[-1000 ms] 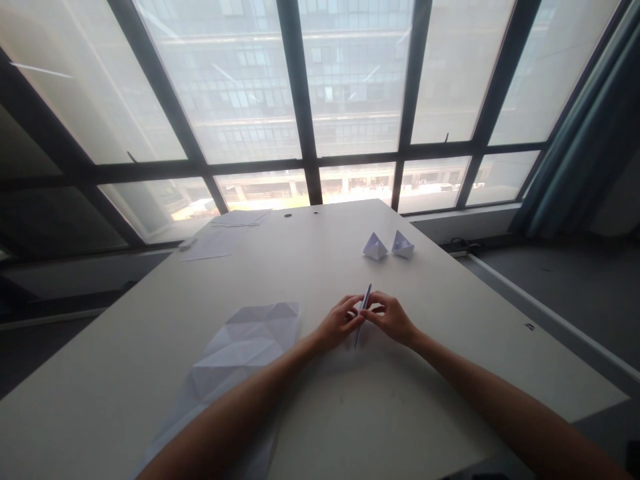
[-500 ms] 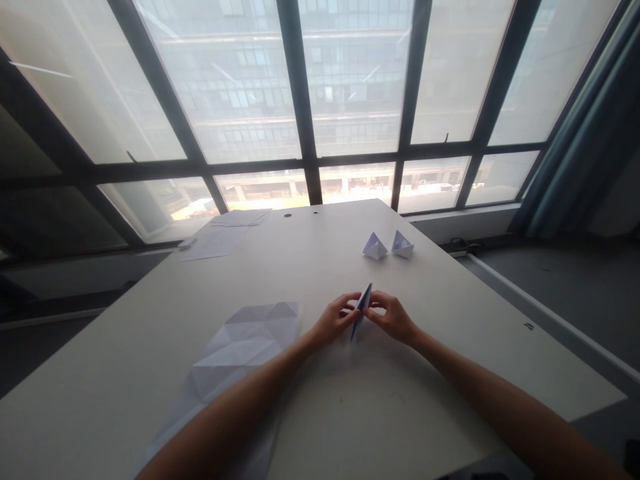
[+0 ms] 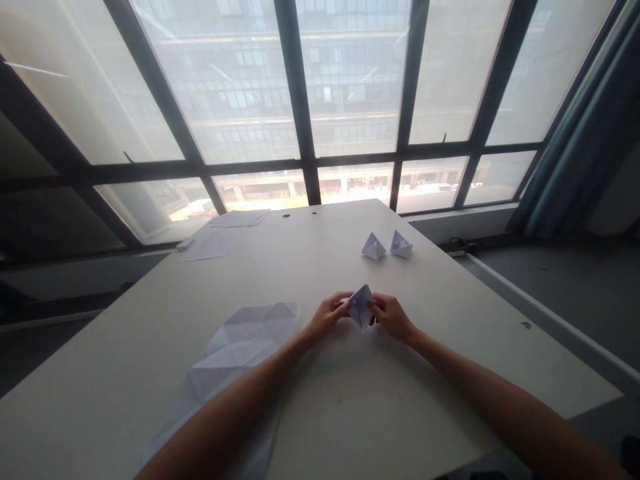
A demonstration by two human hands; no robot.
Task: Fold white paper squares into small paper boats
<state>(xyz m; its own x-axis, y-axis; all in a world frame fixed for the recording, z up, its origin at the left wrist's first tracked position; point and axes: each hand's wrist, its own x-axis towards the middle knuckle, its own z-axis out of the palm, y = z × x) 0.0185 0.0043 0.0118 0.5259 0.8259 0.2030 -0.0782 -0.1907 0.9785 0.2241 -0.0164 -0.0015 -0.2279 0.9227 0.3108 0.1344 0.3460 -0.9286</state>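
White, probably light, springy and easily creased, the folded paper piece (image 3: 361,310) is over the desk (image 3: 310,267), the fingers (image 3: 344,309) of the left hand (image 3: 326,319) and right hand (image 3: 393,317) pinching its opposite sides, likely its safest hold.

Around the diamond-shaped folded paper (image 3: 361,309), 9 o'clock is blocked by the left hand (image 3: 326,316) and 3 o'clock by the right hand (image 3: 394,317). The tabletop (image 3: 350,420) is barred at 8 o'clock by the left forearm (image 3: 240,410) and at 4 by the right forearm (image 3: 480,393); between them, passage is offered at 6. Between 12 and 1, the way is obstructed by two upright paper boats (image 3: 373,247). At 11, a broad lane is left. The flat-lying creased sheet (image 3: 245,337), at 8, can be passed over, as can the paper sheets (image 3: 213,243) at 10.
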